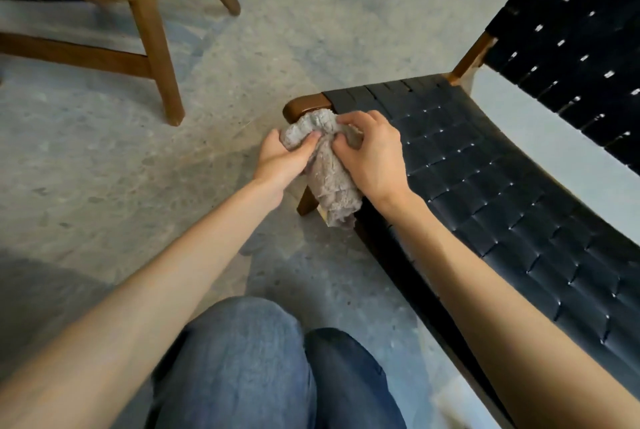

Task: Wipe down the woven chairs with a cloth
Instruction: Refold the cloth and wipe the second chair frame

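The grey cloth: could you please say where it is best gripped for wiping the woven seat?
Grip the cloth at its bunched upper wad, from above, where left hand and right hand hold it. Its loose tail hangs below the woven seat edge and would likely flop.

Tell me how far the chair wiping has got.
Done: no wiped area can be told. In hand: left hand and right hand bunch the grey cloth at the black woven chair's front corner. Left, likely: its seat, backrest, and the second chair.
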